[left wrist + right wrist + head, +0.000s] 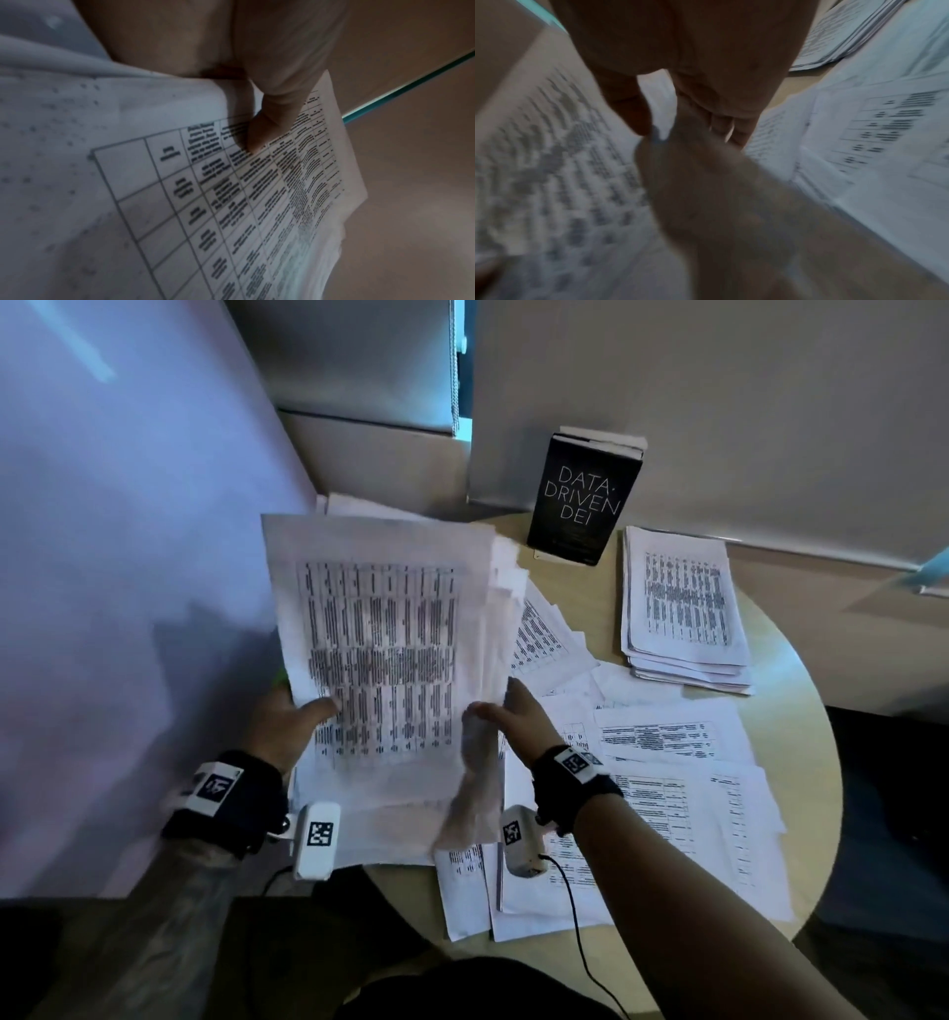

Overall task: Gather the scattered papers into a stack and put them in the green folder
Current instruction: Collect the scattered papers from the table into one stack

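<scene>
Gathering step: left hand (287, 716) and right hand (513, 716) both grip the lifted bundle of papers (380, 649); next, collect the loose sheets (678, 762) on the table (801, 711).

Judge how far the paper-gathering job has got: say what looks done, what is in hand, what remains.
Done: a squared pile of printed sheets lies on the round wooden table. In hand: left hand and right hand hold a raised bundle of printed papers. Left: loose white sheets lie scattered; the green folder barely shows, so nothing is visibly filed.
</scene>
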A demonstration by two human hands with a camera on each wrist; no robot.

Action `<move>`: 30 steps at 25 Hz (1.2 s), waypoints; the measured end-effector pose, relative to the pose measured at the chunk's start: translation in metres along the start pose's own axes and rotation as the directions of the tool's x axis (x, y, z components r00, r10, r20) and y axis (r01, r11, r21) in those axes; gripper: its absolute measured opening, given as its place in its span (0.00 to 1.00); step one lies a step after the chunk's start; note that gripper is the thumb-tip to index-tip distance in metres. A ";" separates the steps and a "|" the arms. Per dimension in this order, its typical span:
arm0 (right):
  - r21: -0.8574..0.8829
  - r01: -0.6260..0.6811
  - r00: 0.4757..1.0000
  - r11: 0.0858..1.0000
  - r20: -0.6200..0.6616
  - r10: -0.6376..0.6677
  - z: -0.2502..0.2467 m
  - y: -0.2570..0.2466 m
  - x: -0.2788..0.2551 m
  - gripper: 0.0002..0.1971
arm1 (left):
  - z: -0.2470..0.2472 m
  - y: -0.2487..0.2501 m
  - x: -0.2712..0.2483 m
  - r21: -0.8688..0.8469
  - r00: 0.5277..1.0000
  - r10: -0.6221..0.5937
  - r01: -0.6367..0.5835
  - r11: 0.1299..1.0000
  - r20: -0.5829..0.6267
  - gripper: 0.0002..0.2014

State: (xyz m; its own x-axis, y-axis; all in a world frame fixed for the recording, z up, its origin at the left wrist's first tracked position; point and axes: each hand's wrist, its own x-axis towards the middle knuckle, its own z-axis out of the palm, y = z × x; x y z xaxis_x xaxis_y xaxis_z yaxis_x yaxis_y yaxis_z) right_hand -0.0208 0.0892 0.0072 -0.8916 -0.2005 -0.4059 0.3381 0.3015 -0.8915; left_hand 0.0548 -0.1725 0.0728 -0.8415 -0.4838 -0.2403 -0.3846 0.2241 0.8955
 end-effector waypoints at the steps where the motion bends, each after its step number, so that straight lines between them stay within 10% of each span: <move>1: 0.090 0.038 0.998 0.995 -0.043 -0.035 -0.003 -0.014 -0.003 0.25 | 0.003 0.012 0.004 -0.036 0.999 0.026 -0.024 0.999 0.047 0.09; 10: 0.100 0.378 0.823 0.920 -0.491 -0.285 -0.097 -0.049 -0.046 0.18 | 0.115 0.086 -0.001 -0.158 0.956 0.123 -0.082 0.984 0.268 0.08; 18: 0.202 0.146 0.845 0.968 -0.534 -0.016 -0.114 0.013 -0.053 0.12 | 0.167 0.042 -0.014 -0.054 0.922 -0.023 0.048 0.997 0.387 0.10; 30: 0.256 0.345 0.826 0.903 -0.540 -0.162 -0.123 -0.004 -0.047 0.17 | 0.157 0.051 -0.011 -0.146 0.919 0.057 0.000 0.989 0.389 0.10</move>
State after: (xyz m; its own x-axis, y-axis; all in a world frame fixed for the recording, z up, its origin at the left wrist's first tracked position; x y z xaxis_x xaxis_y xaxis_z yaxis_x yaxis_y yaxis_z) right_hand -0.0171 0.2117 0.0548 -0.9537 0.2892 -0.0822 0.0750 -0.0358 -0.9965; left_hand -0.0153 -0.0225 0.0623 -0.9433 -0.1026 -0.3156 -0.3253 0.0978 0.9405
